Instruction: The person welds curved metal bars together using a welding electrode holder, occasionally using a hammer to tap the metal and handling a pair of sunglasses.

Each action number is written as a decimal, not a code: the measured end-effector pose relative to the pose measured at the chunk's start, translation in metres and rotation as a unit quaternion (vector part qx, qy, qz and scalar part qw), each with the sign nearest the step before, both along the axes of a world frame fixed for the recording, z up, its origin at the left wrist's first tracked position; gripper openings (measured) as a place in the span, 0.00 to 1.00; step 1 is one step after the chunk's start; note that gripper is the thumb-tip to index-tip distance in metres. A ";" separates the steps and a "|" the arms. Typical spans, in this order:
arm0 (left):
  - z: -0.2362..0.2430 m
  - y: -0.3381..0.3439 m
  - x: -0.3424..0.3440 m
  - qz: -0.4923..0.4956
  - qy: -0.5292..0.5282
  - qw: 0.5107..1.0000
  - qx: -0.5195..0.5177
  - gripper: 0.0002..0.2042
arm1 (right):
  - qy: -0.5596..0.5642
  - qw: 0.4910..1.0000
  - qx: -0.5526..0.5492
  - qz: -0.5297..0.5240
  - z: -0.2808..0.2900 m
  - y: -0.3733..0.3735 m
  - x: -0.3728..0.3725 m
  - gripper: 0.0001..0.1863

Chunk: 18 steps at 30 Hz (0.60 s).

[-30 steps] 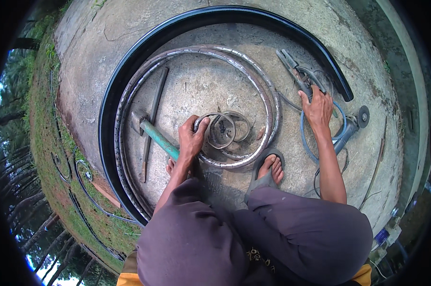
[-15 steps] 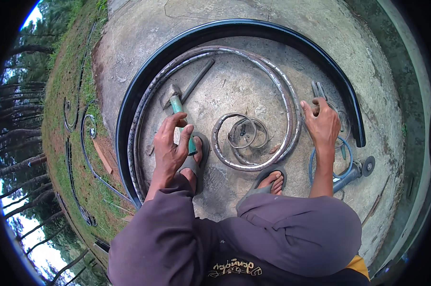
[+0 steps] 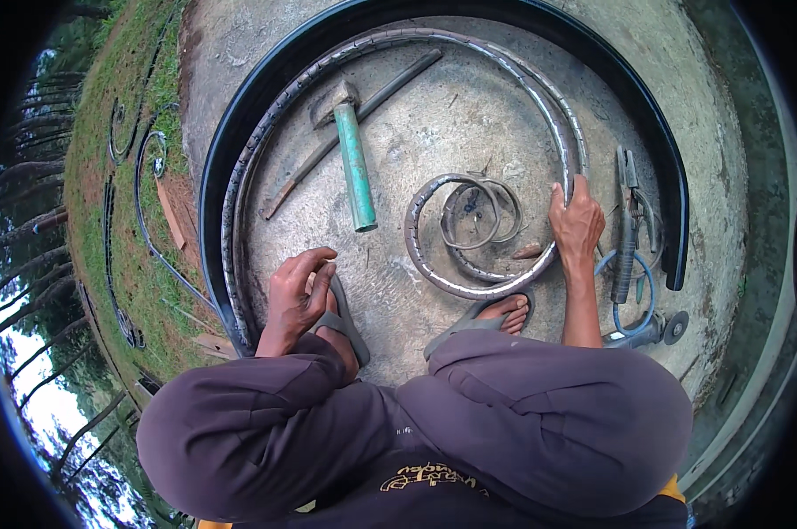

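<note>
A spiral of bent metal bar (image 3: 413, 231), dark with bright weld-like patches along it, lies on the concrete in front of my feet. My right hand (image 3: 578, 222) is closed round its right side. Beside my left foot, my left hand (image 3: 299, 289) hangs with bent fingers, the thumb apart from them and nothing visible between. Farther ahead, inside the big loop, rests a hammer (image 3: 356, 167) with a green handle. Its head lies against a straight metal rod (image 3: 303, 175). Two thin metal rings (image 3: 488, 240) sit within the small inner curl.
A wide black curved channel (image 3: 217, 176) arcs around the spiral. To the right lie a welding electrode holder (image 3: 625, 181), a blue cable (image 3: 652, 295) and an angle grinder (image 3: 650, 331). More bent bars (image 3: 142, 207) and a wooden piece (image 3: 171, 214) lie on the grass at left.
My right hand has moved from beside the electrode holder onto the spiral's right side and closed on it. My left hand has come back from over the hammer handle. The view has shifted.
</note>
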<state>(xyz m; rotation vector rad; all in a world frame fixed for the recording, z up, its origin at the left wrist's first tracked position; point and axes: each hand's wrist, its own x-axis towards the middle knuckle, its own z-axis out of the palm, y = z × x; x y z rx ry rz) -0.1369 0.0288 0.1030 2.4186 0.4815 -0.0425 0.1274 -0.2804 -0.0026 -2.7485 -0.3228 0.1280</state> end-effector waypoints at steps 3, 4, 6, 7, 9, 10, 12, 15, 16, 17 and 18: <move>-0.010 -0.001 0.008 0.006 -0.015 0.999 -0.042 0.09 | -0.004 0.999 -0.019 -0.026 0.003 -0.004 -0.010 0.15; -0.014 -0.002 0.008 0.012 -0.017 0.998 -0.059 0.09 | -0.003 0.999 -0.025 -0.024 0.003 -0.004 -0.004 0.17; -0.023 -0.002 0.007 0.009 -0.020 0.995 -0.096 0.08 | -0.024 0.999 -0.040 -0.023 0.004 0.003 0.006 0.17; -0.027 0.000 0.007 0.001 -0.034 0.995 -0.096 0.08 | -0.036 0.998 -0.047 -0.021 0.005 0.007 0.013 0.17; -0.030 0.003 0.003 -0.003 -0.048 0.995 -0.088 0.08 | -0.033 0.997 -0.062 -0.022 0.003 0.017 0.024 0.18; -0.025 0.008 0.000 -0.003 -0.042 0.995 -0.096 0.07 | -0.038 0.997 -0.062 -0.016 -0.001 0.022 0.028 0.19; -0.031 0.009 0.000 0.001 -0.051 0.992 -0.113 0.07 | -0.045 0.996 -0.081 -0.007 -0.001 0.019 0.030 0.21; -0.040 0.012 -0.006 0.022 -0.038 0.990 -0.138 0.07 | -0.040 0.996 -0.075 -0.001 -0.006 0.001 0.023 0.23; -0.041 0.012 -0.011 0.030 -0.030 0.989 -0.144 0.07 | -0.030 0.996 -0.088 -0.001 -0.008 -0.004 0.018 0.23; -0.044 0.012 -0.015 0.040 -0.024 0.988 -0.146 0.07 | -0.036 0.994 -0.101 0.004 -0.010 -0.010 0.012 0.23; -0.046 0.012 -0.018 0.049 -0.021 0.988 -0.145 0.07 | -0.040 0.993 -0.111 0.004 -0.011 -0.012 0.004 0.23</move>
